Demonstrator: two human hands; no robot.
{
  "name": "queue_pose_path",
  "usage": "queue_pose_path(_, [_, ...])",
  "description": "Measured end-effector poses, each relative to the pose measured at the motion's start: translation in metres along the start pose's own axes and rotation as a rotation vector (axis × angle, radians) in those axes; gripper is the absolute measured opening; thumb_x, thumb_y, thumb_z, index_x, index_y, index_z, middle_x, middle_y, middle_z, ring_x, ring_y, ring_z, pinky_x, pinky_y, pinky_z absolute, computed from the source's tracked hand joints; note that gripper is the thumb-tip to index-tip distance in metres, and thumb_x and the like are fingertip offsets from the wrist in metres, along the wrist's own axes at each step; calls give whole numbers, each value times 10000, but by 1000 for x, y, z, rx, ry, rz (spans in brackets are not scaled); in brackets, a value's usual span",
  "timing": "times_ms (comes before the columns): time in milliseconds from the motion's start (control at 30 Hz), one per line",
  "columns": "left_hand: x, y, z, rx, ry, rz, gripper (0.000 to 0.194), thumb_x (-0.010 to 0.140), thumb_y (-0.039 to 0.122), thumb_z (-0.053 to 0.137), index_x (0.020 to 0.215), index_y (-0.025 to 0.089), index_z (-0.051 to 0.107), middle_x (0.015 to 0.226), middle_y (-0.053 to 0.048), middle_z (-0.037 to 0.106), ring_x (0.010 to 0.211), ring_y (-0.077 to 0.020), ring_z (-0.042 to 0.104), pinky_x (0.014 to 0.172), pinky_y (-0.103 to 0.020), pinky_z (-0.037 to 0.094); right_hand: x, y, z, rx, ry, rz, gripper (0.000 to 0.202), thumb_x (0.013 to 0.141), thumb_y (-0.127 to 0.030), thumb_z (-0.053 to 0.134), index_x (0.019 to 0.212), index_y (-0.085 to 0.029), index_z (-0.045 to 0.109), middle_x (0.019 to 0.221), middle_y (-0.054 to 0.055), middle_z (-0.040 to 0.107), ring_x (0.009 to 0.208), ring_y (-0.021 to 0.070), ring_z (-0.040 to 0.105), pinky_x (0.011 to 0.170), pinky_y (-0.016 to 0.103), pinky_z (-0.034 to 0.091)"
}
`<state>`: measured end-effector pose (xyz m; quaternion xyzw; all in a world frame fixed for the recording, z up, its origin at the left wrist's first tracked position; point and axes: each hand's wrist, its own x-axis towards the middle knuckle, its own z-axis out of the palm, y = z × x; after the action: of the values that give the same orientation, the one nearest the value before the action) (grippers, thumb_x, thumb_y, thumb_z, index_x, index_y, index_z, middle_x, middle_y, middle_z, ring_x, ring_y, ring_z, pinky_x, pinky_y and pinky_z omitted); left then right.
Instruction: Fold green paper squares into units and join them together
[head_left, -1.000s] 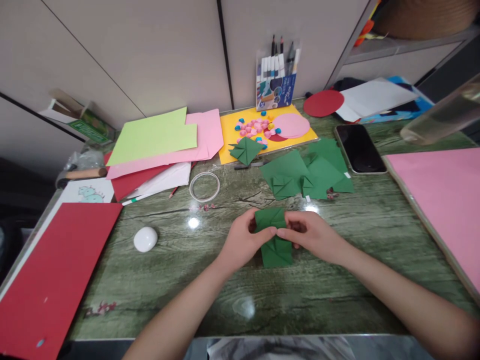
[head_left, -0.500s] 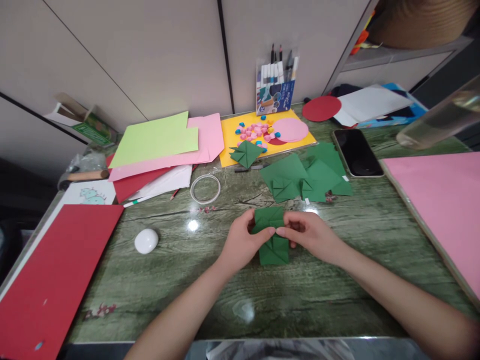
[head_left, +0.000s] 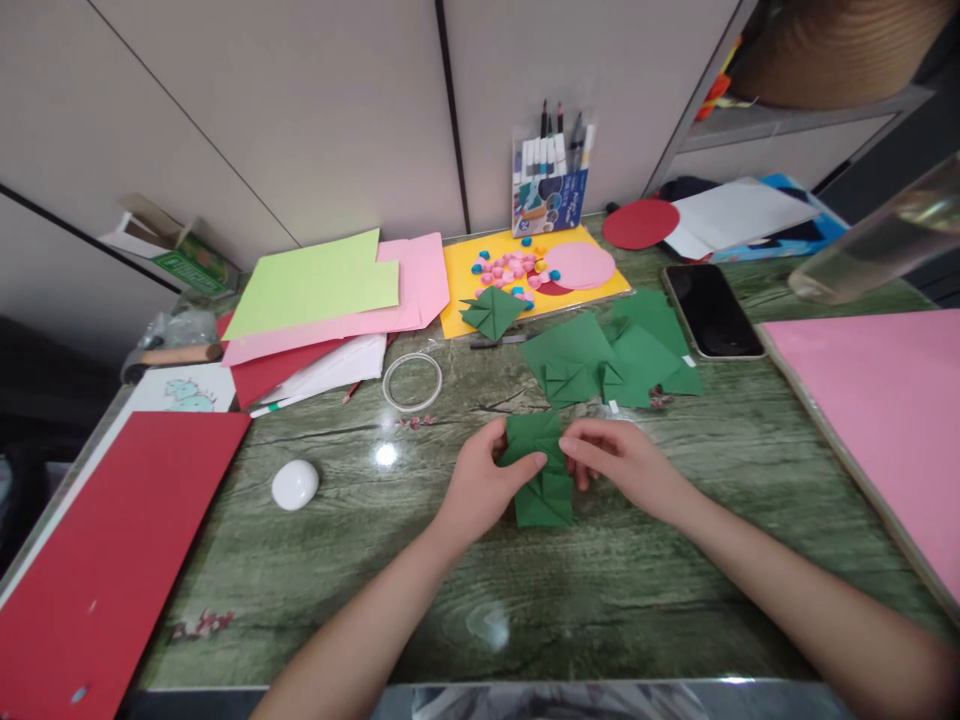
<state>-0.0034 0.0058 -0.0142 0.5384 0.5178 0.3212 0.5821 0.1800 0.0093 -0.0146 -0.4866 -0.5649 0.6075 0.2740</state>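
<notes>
Between my hands is a folded green paper (head_left: 541, 500), creased and upright in outline, just above or on the tabletop; I cannot tell which. My left hand (head_left: 491, 478) grips its left side, thumb lying across the front. At its right edge, my right hand (head_left: 611, 462) pinches the paper between thumb and fingers. Just behind are several green paper pieces (head_left: 637, 345), some with folds. A finished-looking green folded paper shape (head_left: 492, 313) rests at the edge of a yellow sheet (head_left: 459, 290).
A roll of white tape (head_left: 412, 382) and a white round object (head_left: 295, 485) lie left of my hands. Red card (head_left: 112, 540) covers the left side, a pink board (head_left: 877, 400) the right. A phone (head_left: 712, 310), marker pack (head_left: 550, 190) and clear bottle (head_left: 874, 245) stand or lie behind.
My right thumb has shifted from the middle of the green paper toward its right edge, away from the left thumb. The left hand keeps its hold.
</notes>
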Motion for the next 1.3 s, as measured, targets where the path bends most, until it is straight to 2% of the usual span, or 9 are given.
queue_pose_path(400, [2,2,-3,54,35,26,153,719,230,633,792,160,518,791,-16,609,790,-173,583,686,-275,463,0,1,1,-43,26,-5,221,814,-355,525,682,-178,542,635,-20,562,504,95,537,500,216,408])
queue_pose_path(567, [2,0,-3,115,30,87,175,752,235,607,897,169,535,890,-34,629,867,-174,593,776,-290,470,1,7,3,-159,41,5,194,808,-326,501,678,-185,529,613,-17,577,495,109,543,497,227,411])
queue_pose_path(667, [1,-1,-7,394,90,209,232,813,249,532,1035,182,510,988,-61,618,932,-188,582,821,-322,467,-1,6,3,-362,115,-7,187,810,-308,484,677,-191,544,590,-21,575,496,114,529,499,230,383])
queue_pose_path(800, [5,-2,-22,996,255,442,300,853,127,393,1142,144,475,1141,-131,538,1104,-245,476,945,-415,381,-5,2,2,-724,271,-102,235,822,-323,486,627,-196,517,553,-27,544,503,118,487,507,238,321])
queue_pose_path(900, [13,-5,-42,1273,415,319,373,831,99,394,1200,119,438,1177,-172,500,1092,-275,467,883,-433,405,-7,0,1,-812,302,-138,261,842,-342,473,625,-197,488,542,-33,526,496,114,472,508,235,308])
queue_pose_path(1000, [20,-7,-61,1418,504,163,322,821,151,428,1132,100,494,1054,-162,543,993,-286,501,827,-424,421,-7,2,1,-831,292,-145,243,852,-343,466,658,-203,506,571,-29,549,509,118,486,512,234,313])
queue_pose_path(1067, [22,-7,-69,1453,523,98,221,828,185,426,987,105,557,977,-148,560,931,-280,517,800,-410,425,-7,3,1,-840,284,-150,227,855,-340,464,681,-206,522,589,-25,564,516,122,497,516,236,319])
queue_pose_path(1167, [22,-5,-71,1432,497,123,180,843,207,410,864,122,568,888,-129,578,869,-265,532,768,-393,422,-8,5,2,-842,284,-169,224,860,-333,457,687,-206,523,605,-16,575,528,129,506,526,244,329])
queue_pose_path(1300, [16,3,-57,1131,419,243,167,869,231,397,891,146,539,846,-94,607,796,-222,556,733,-362,422,-9,3,0,-822,281,-191,220,868,-340,444,716,-208,532,620,-3,577,543,140,512,532,261,345])
